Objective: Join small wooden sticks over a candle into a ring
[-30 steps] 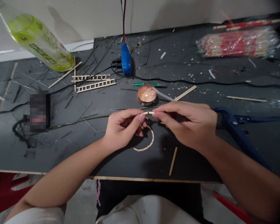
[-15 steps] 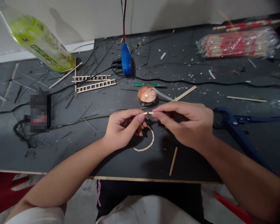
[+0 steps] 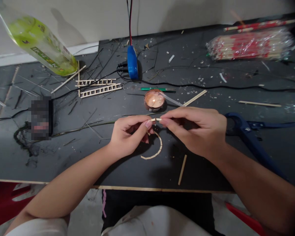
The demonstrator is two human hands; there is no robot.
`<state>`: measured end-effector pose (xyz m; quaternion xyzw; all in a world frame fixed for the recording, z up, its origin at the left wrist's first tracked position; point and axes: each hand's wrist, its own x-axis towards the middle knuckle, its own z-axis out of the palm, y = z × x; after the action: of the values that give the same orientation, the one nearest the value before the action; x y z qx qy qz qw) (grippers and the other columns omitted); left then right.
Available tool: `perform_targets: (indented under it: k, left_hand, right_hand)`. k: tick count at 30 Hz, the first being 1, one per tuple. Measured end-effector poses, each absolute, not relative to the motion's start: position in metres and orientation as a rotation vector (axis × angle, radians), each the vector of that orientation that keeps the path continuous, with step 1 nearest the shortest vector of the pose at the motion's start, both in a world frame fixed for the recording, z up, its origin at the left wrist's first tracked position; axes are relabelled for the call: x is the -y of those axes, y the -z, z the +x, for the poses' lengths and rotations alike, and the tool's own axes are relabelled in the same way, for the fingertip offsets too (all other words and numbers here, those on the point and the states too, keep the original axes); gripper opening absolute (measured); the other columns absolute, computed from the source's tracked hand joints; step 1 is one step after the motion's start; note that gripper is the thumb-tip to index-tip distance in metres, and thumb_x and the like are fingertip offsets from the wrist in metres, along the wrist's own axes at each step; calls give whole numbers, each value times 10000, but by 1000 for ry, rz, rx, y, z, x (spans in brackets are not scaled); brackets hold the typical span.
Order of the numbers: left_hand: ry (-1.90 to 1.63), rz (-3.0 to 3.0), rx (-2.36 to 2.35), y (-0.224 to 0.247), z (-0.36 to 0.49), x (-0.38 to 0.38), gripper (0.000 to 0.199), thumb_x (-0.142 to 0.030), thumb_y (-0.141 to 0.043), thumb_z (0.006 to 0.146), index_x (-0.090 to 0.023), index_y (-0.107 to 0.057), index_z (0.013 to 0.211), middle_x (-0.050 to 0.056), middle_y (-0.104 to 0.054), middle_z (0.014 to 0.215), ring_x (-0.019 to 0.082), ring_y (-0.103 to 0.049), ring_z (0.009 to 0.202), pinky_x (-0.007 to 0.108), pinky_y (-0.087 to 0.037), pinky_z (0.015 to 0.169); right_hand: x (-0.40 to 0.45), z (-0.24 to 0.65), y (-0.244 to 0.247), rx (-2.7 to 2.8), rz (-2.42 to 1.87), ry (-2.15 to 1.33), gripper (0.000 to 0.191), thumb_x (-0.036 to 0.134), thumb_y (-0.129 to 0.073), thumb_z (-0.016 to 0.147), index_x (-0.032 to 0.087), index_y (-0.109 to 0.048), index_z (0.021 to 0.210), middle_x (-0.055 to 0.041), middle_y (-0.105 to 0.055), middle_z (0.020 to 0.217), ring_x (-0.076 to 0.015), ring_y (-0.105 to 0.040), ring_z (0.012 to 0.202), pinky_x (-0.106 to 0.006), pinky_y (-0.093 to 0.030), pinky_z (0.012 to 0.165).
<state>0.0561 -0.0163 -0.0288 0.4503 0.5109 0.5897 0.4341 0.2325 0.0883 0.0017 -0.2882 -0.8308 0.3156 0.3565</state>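
My left hand (image 3: 130, 136) and my right hand (image 3: 194, 131) are both pinching a short pale wooden stick (image 3: 156, 119) between their fingertips, just above the middle of the frame; a curved chain of small wooden sticks (image 3: 159, 149) is lying just below my left fingertips on the black worktable (image 3: 71, 164); a glowing round copper-coloured tea-light cup (image 3: 154, 100) is sitting just beyond my hands; a blue-handled pipe cutter (image 3: 245, 134) is lying beside my right hand.

The left hand (image 3: 130, 136) and right hand (image 3: 194, 131) pinch a small stick (image 3: 156, 119) between them at mid-frame, just above a curved strip of sticks (image 3: 159, 146) on the worktop (image 3: 88, 167). A tealight (image 3: 154, 100) sits just beyond, with stick ladders (image 3: 99, 88) to its left and a blue pipe cutter (image 3: 248, 137) at right.
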Motion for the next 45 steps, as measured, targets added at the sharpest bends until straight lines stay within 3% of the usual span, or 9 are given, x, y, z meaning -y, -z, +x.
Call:
perform_targets:
  k: [7, 12, 20, 27, 36, 45]
  left_hand:
    - [-1534, 1155, -1249, 28, 57, 17, 129, -225, -667, 998, -165, -781, 1012, 29, -721, 775, 91, -668, 546, 191, -578, 518]
    - [-1546, 1229, -1246, 29, 56, 18, 131, -188, -661, 998, -173, -785, 1036, 30, -730, 801, 92, -677, 565, 195, -572, 531]
    - [-1574, 1480, -1309, 26, 50, 15, 194, -130, -661, 980, -187, -800, 1104, 77, -765, 998, 88, -687, 628, 201, -569, 550]
    - [-1565, 1968, -1395, 19, 40, 13, 272, -31, -701, 911, -168, -782, 1131, 91, -784, 1029, 157, -746, 911, 289, -627, 851]
    - [-1542, 2014, -1402, 18, 42, 14, 241, -63, -680, 940, -184, -766, 1131, 87, -792, 1029, 160, -748, 916, 293, -628, 845]
    - [-1557, 1922, -1387, 19, 45, 13, 221, -56, -697, 929, -170, -784, 1097, 82, -788, 1003, 148, -752, 880, 270, -631, 821]
  right_hand:
    - [-88, 236, 2, 2066, -764, -1002, 138, 303, -793, 869, 230, -798, 986, -28, -781, 807, -134, -653, 582, -272, -498, 492]
    - [-88, 237, 2, 2102, -703, -1007, 130, 271, -805, 853, 208, -795, 966, -35, -787, 817, -130, -665, 590, -264, -502, 498]
    - [-90, 236, -1, 2095, -572, -966, 164, 206, -810, 830, 221, -767, 988, 13, -750, 789, -74, -571, 510, -231, -447, 454]
    - [-94, 240, -1, 2154, -490, -983, 261, 239, -798, 831, 286, -745, 1082, -14, -764, 897, -126, -620, 580, -285, -512, 502]
    - [-95, 243, -2, 2194, -346, -820, 309, 165, -798, 816, 302, -756, 1090, -4, -804, 919, -159, -728, 685, -289, -580, 606]
    - [-93, 241, -7, 2268, -380, -661, 176, 183, -715, 904, 324, -786, 983, 10, -823, 882, -180, -786, 749, -294, -622, 668]
